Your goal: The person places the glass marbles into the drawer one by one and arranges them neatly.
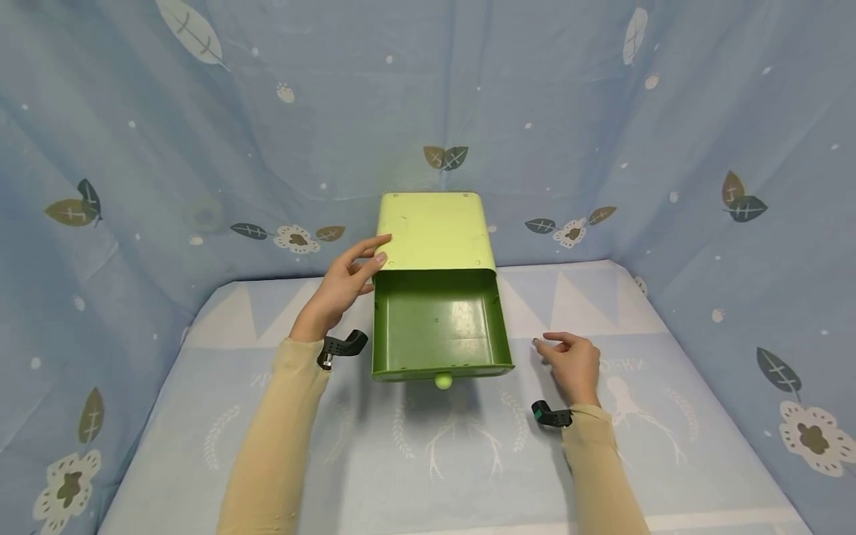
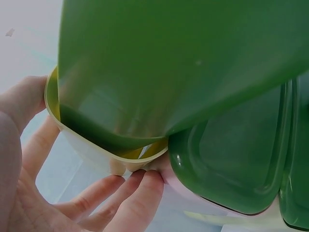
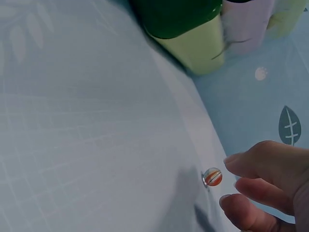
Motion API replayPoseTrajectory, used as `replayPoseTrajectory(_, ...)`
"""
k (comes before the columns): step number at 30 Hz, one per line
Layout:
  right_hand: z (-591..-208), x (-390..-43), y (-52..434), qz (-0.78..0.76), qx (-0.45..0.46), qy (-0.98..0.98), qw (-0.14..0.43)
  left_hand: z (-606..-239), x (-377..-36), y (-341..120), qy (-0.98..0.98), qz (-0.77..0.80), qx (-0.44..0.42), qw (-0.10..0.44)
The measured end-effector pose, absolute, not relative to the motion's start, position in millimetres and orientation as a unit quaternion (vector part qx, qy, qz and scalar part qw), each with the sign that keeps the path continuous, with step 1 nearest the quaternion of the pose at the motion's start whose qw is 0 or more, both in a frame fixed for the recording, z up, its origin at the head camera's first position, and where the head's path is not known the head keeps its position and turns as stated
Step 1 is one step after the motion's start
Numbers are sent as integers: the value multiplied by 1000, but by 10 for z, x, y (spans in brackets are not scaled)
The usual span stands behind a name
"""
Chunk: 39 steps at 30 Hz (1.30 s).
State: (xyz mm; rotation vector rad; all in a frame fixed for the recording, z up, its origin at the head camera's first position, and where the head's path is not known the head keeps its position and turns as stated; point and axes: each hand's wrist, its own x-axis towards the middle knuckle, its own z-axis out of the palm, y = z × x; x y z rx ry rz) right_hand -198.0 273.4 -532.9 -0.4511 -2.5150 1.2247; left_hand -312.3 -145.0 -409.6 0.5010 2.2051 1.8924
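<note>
My left hand (image 1: pixel 344 282) grips the pale green metal drawer box (image 1: pixel 436 230) at frame centre, its dark green drawer (image 1: pixel 438 327) pulled out; my right hand (image 1: pixel 574 364), fingers loosely curled and holding nothing, hovers just beside a small orange-striped glass marble (image 3: pixel 212 177) on the tablecloth.

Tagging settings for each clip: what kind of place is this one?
Probably a staged tabletop recording booth, not a lived-in room: pale blue leaf-and-flower printed cloth hangs as walls on three sides, a matching printed cloth covers the table, and only a light green drawer box stands there.
</note>
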Motion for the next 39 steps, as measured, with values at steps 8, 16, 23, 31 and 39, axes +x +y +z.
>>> replayPoseTrajectory(8,-5386,-2006,2702,377,-169,-899,147,-4090,-3115,-1434,744,638,170,98)
replayPoseTrajectory(16,-5420,-2005,2713,363,-172,-905,141,-4080,-3098,-1425,743,640,169,99)
replayPoseTrajectory(23,-5434,-2007,2706,357,-173,-907,139,-4088,-3097,-1432,746,637,167,99)
replayPoseTrajectory(31,-5418,-2011,2679,351,-168,-911,140,-4095,-3109,-1441,747,636,170,95)
replayPoseTrajectory(39,-5423,-2021,2655,344,-173,-911,146,-4105,-3117,-1452,744,638,173,94)
